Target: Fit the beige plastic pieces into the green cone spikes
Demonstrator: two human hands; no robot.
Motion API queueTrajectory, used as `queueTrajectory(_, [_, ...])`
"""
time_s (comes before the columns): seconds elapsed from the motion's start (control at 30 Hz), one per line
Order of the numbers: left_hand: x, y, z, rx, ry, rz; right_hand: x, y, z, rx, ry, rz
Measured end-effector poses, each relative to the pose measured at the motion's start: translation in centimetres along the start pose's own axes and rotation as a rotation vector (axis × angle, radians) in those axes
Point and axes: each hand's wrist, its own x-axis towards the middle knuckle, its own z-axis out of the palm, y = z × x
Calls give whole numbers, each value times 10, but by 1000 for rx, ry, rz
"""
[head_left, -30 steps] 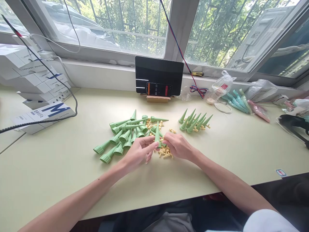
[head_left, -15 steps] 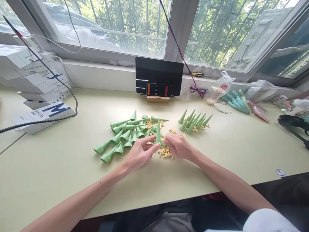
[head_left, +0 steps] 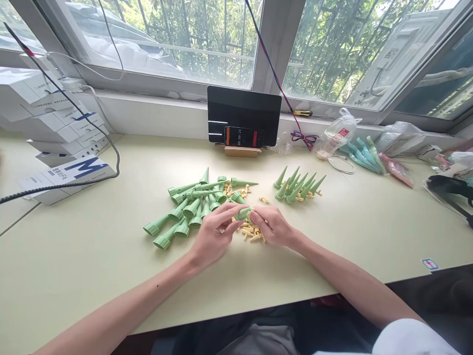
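Between the fingers of my left hand [head_left: 216, 229] is a green plastic watering spike [head_left: 243, 214], tipped so that its length is foreshortened. My right hand [head_left: 272, 224] is closed at the spike's right side, pinching a small pale yellow valve [head_left: 252, 210] that its fingers mostly cover. Whether the valve sits in the spike's hole, I cannot tell. Loose yellow valves [head_left: 254, 235] lie on the table just below the hands. A heap of green spikes [head_left: 190, 209] lies to the left. Several spikes [head_left: 295, 187] with yellow valves on them stand upright at the right.
A phone [head_left: 244, 137] showing a timer leans on a black tablet [head_left: 244, 111] at the back. White boxes [head_left: 66, 133] are stacked at the left, a black cable [head_left: 107, 143] crossing before them. Plastic bags [head_left: 336, 135] and wrapped packs [head_left: 364, 155] lie back right.
The spike in my left hand has tilted from upright to lying over. My right hand has moved in against its side.
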Motion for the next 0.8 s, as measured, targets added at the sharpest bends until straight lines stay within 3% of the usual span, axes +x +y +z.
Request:
queueTrajectory(0.2, [-1,-2,-2,30,36,44,0,-8,3,315,-15,198])
queueTrajectory(0.4, [-2,1,-2,53,40,44,1,-11,3,739,-116,404])
queueTrajectory(0.53, [-1,2,-2,81,25,58,2,-12,2,705,-104,412])
queueTrajectory(0.7, [1,3,-3,119,-1,81,2,-13,1,373,-32,280])
queueTrajectory(0.8, [1,1,-2,146,-8,73,1,-12,1,310,-18,258])
